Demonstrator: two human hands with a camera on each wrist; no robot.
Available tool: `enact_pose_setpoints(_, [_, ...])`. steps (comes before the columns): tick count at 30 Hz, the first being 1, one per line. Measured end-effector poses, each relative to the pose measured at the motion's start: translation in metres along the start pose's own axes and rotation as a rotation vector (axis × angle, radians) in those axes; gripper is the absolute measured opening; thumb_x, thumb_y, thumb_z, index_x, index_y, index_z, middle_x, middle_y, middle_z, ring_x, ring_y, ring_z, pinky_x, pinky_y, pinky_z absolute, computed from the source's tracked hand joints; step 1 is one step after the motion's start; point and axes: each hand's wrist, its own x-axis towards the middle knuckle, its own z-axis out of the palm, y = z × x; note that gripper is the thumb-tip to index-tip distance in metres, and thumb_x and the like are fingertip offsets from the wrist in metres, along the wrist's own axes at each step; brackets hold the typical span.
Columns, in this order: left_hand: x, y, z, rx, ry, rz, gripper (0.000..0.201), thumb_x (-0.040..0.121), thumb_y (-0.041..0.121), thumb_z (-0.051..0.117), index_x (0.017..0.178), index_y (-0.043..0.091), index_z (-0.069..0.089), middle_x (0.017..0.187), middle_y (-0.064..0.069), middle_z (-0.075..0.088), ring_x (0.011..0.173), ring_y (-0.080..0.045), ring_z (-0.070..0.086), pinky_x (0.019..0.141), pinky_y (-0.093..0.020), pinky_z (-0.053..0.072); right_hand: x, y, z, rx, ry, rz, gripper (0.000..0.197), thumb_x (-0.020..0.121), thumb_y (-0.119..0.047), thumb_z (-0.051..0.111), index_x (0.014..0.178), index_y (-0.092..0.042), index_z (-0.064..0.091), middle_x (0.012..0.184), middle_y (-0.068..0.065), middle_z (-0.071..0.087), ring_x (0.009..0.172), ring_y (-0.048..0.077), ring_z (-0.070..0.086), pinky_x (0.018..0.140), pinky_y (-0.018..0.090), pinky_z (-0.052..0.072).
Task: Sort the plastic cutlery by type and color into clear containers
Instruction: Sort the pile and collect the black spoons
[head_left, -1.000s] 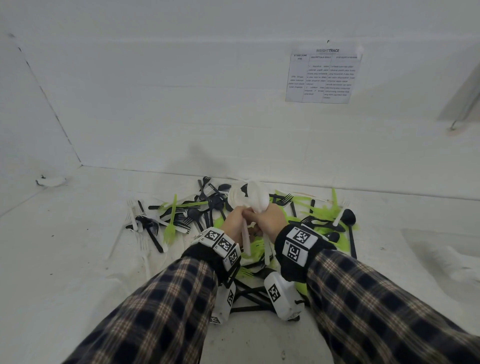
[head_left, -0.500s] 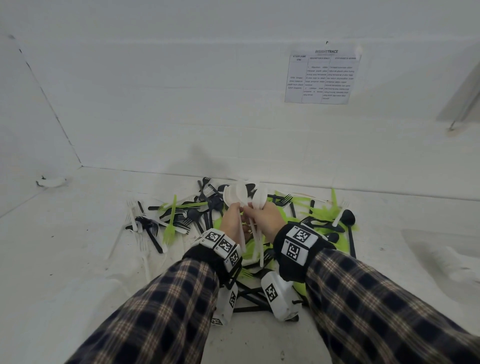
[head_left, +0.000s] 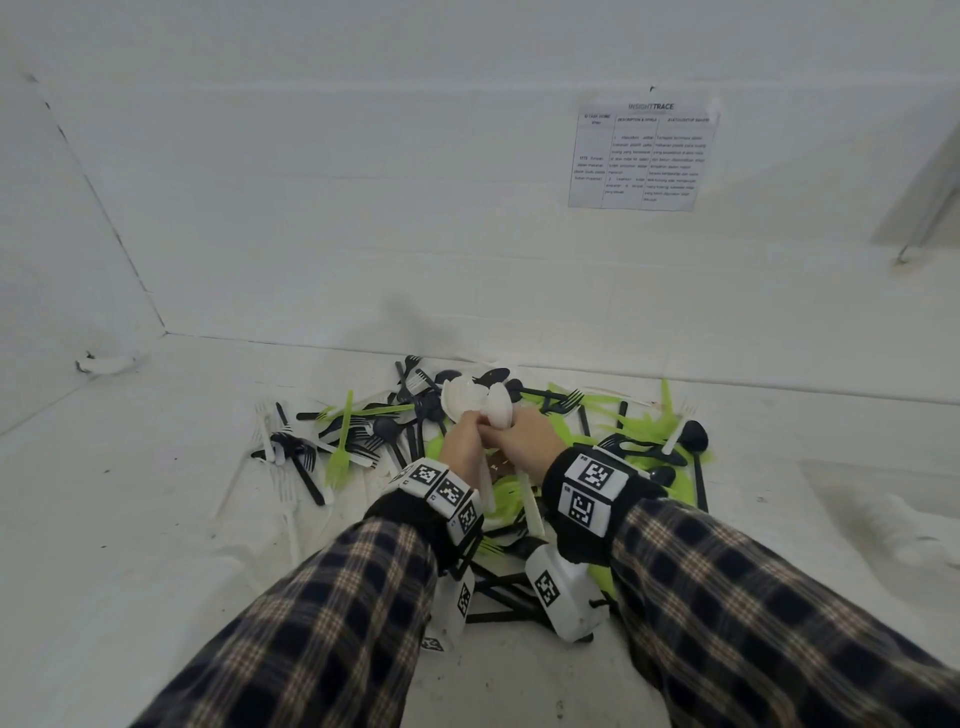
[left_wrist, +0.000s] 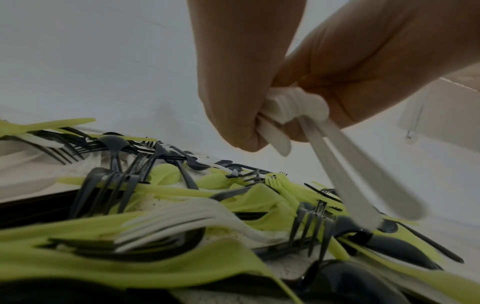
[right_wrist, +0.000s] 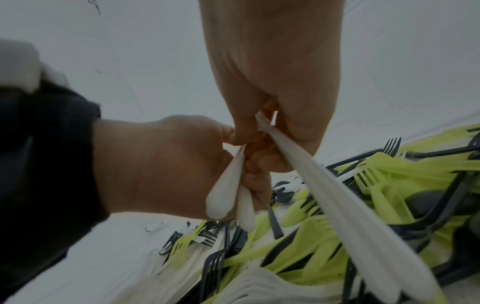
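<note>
White plastic spoons (head_left: 480, 402) were held in a bunch above the heap of cutlery (head_left: 519, 467), their bowls raised and their handles hanging down between the wrists. The left hand (head_left: 464, 441) was curled round one group of handles, and the right hand (head_left: 527, 434) was pinched on a second group, the two hands touching each other at the knuckles. In the right wrist view, the long white handles (right_wrist: 337, 205) were seen running from the right hand's grip toward the camera, while shorter handle ends (right_wrist: 228, 195) stuck out below the left hand. Beneath them, black forks (left_wrist: 114, 185), lime green pieces (left_wrist: 265, 197) and a stack of white forks (left_wrist: 187, 218) were lying mixed together on the white surface (head_left: 130, 519). A printed sheet (head_left: 644, 156) was fixed to the wall behind. Plaid sleeves (head_left: 753, 597) and marker-tagged wristbands (head_left: 592, 488) were worn on both arms
</note>
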Motion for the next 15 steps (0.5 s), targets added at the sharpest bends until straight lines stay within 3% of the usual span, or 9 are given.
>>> enact_pose_setpoints(2, [0.0025,0.0001,-0.0021,0.038,0.055,0.023,0.035,0.092,0.025,0.036,0.096,0.003,0.063,0.078,-0.013,0.059,0.068,-0.026,0.054,0.057,-0.03,0.044,0.0006,0.0007,0.0004,0.025,0.009,0.025,0.026,0.089,-0.023,0.057,0.067,-0.01,0.059,0.069,0.01,0.06,0.055,0.021,0.053,0.051,0.031,0.044])
enact_pose_setpoints(4, [0.0027,-0.0005,-0.0035,0.048,0.06,0.029,0.032,0.092,0.024,0.037,0.093,0.004,0.061,0.079,-0.012,0.059,0.061,-0.023,0.052,0.056,-0.03,0.045,0.0016,-0.001,-0.0008,0.029,0.044,0.039,0.031,0.089,-0.022,0.053,0.059,-0.015,0.051,0.061,0.004,0.053,0.056,0.019,0.048,0.051,0.027,0.036])
enact_pose_setpoints(7, [-0.0025,-0.0006,-0.0023,0.033,0.024,0.014,0.027,0.094,0.024,0.039,0.091,0.004,0.057,0.07,-0.008,0.053,0.049,-0.017,0.044,0.04,-0.02,0.039,0.0042,-0.0075,-0.0025,0.168,0.017,0.134,0.016,0.086,-0.011,0.045,0.071,-0.012,0.05,0.064,0.001,0.048,0.058,0.016,0.044,0.053,0.026,0.033])
enact_pose_setpoints(10, [-0.0045,0.0001,0.0001,0.028,0.003,0.006,0.029,0.094,0.025,0.037,0.08,0.008,0.055,0.068,-0.008,0.055,0.05,-0.018,0.045,0.043,-0.02,0.036,0.0066,-0.0084,-0.0004,0.226,-0.05,0.144,0.02,0.089,-0.004,0.035,0.076,-0.006,0.051,0.065,0.007,0.048,0.06,0.021,0.046,0.052,0.028,0.035])
enact_pose_setpoints(13, [-0.0036,-0.0018,0.0015,0.031,-0.009,-0.016,0.029,0.095,0.023,0.034,0.08,0.01,0.054,0.067,-0.007,0.054,0.054,-0.018,0.048,0.048,-0.025,0.036,0.0075,-0.0022,0.002,0.087,-0.016,0.096,0.022,0.091,-0.007,0.041,0.091,-0.004,0.063,0.083,0.014,0.057,0.078,0.023,0.05,0.067,0.038,0.042])
enact_pose_setpoints(15, [-0.0046,-0.0026,0.001,0.023,-0.014,-0.036,0.031,0.096,0.023,0.033,0.078,0.009,0.054,0.065,-0.007,0.052,0.055,-0.019,0.048,0.05,-0.027,0.036,0.0041,0.0004,0.0016,0.037,0.092,0.109,0.024,0.09,-0.012,0.051,0.107,-0.004,0.066,0.102,0.012,0.067,0.09,0.023,0.057,0.086,0.036,0.048])
